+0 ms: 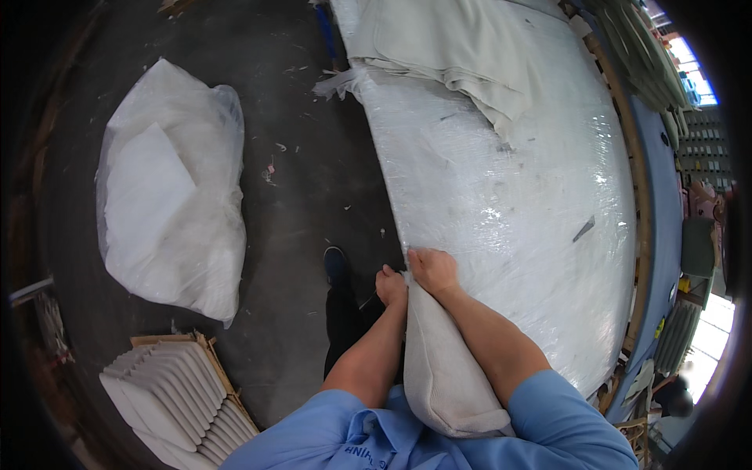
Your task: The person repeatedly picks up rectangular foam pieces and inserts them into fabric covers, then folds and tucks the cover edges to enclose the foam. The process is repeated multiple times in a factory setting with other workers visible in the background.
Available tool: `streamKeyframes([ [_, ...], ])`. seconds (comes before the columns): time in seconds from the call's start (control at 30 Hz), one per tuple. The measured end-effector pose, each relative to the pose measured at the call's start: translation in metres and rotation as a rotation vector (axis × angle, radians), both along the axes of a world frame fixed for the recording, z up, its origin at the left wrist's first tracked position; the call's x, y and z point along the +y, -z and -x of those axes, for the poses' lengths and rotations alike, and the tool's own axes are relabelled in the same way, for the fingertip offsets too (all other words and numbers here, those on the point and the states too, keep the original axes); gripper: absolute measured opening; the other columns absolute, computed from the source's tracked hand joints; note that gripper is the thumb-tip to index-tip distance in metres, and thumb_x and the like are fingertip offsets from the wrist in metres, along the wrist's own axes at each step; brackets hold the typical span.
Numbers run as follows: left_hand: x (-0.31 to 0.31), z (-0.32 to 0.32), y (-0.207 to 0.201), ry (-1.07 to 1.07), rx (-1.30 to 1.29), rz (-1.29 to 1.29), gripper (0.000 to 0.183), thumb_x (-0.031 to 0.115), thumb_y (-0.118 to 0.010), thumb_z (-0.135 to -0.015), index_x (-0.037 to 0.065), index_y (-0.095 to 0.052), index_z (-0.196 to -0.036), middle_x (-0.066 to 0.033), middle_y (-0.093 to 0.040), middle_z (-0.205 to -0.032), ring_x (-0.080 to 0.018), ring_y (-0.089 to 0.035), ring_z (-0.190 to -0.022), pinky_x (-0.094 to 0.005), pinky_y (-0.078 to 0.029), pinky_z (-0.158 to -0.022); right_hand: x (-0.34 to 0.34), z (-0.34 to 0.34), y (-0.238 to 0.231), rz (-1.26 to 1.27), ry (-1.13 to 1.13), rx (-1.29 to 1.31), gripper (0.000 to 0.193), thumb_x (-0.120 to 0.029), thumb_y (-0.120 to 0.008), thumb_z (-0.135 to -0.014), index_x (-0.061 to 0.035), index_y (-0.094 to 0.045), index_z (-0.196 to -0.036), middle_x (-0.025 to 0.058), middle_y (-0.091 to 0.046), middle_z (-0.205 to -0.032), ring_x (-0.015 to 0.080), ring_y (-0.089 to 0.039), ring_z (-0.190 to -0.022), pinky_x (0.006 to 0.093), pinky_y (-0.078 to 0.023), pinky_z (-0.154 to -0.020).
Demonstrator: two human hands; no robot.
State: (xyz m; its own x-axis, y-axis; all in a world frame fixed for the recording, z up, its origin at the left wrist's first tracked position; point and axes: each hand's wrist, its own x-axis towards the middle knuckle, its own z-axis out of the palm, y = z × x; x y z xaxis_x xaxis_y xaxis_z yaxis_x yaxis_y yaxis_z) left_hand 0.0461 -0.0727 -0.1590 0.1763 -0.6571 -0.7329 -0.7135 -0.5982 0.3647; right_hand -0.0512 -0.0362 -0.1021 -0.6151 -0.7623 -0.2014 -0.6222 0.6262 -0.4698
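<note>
A pale grey fabric cushion [448, 376] leans lengthwise between my forearms, its wide end against my body and its narrow end at the table's edge. At that narrow end, my right hand [433, 271] is closed in a fist-like grip on the fabric. Just to its left, lower beside the table edge, my left hand [391, 287] is closed on the same end. What exactly the fingers pinch there is hidden. Under my right hand and forearm spreads the table [501, 235], wrapped in shiny clear film.
Folded pale fabric [439, 47] lies on the far part of the table. On the dark floor to the left sits a large clear plastic bag [211, 266] of white material. Similar pale cushions [168, 388] are stacked near left. A blue surface [658, 227] runs along the right.
</note>
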Motion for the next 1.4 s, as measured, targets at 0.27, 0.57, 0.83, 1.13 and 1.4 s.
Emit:
streamKeyframes([
  [0.27,-0.006,-0.015,-0.008,0.120,0.097,0.078,0.056,0.048,-0.044,-0.108,0.000,-0.074,-0.106,-0.0246,-0.075,-0.109,-0.0464,-0.069,-0.108,-0.0528,-0.052,-0.093,0.013,0.020,-0.015,-0.115,-0.014,-0.352,0.048,-0.048,-0.058,-0.102,-0.0054,-0.077,-0.089,0.0242,-0.073,-0.092,0.0416,-0.070,-0.090,0.0486,-0.054,-0.083],
  [0.57,-0.047,-0.020,-0.105,0.560,0.613,-0.489,0.061,0.055,-0.069,-0.098,0.005,-0.060,-0.131,-0.0056,-0.064,-0.111,-0.0164,-0.061,-0.094,-0.0311,-0.051,-0.076,0.159,0.009,-0.047,-0.262,0.196,-0.605,0.049,-0.050,-0.051,-0.106,-0.0076,-0.073,-0.115,0.0275,-0.071,-0.112,0.0417,-0.067,-0.108,0.0497,-0.051,-0.095],
  [0.83,-0.052,0.002,-0.054,0.745,0.577,-0.599,0.047,0.019,-0.076,-0.092,-0.003,-0.065,-0.132,-0.0125,-0.073,-0.117,-0.0223,-0.070,-0.101,-0.0358,-0.055,-0.089,0.151,0.005,-0.021,-0.180,0.228,-0.301,0.047,-0.050,-0.049,-0.107,-0.0088,-0.068,-0.095,0.0214,-0.071,-0.085,0.0450,-0.069,-0.085,0.0554,-0.053,-0.077],
  [1.13,-0.052,0.013,-0.077,0.938,0.414,-0.475,0.044,0.030,-0.068,-0.101,-0.002,-0.069,-0.131,-0.0118,-0.073,-0.120,-0.0197,-0.069,-0.104,-0.0333,-0.053,-0.090,0.256,-0.009,-0.053,-0.275,0.330,-0.499,0.057,-0.056,-0.044,-0.108,-0.0062,-0.070,-0.100,0.0175,-0.074,-0.102,0.0384,-0.068,-0.104,0.0528,-0.051,-0.090],
  [1.4,-0.054,0.012,-0.075,1.099,0.403,-0.443,0.052,0.033,-0.069,-0.100,-0.003,-0.064,-0.138,-0.0131,-0.070,-0.127,-0.0221,-0.066,-0.114,-0.0346,-0.050,-0.099,0.285,-0.002,-0.056,-0.387,0.298,-0.440,0.048,-0.051,-0.045,-0.108,-0.0103,-0.071,-0.104,0.0183,-0.074,-0.102,0.0379,-0.069,-0.104,0.0510,-0.052,-0.089],
])
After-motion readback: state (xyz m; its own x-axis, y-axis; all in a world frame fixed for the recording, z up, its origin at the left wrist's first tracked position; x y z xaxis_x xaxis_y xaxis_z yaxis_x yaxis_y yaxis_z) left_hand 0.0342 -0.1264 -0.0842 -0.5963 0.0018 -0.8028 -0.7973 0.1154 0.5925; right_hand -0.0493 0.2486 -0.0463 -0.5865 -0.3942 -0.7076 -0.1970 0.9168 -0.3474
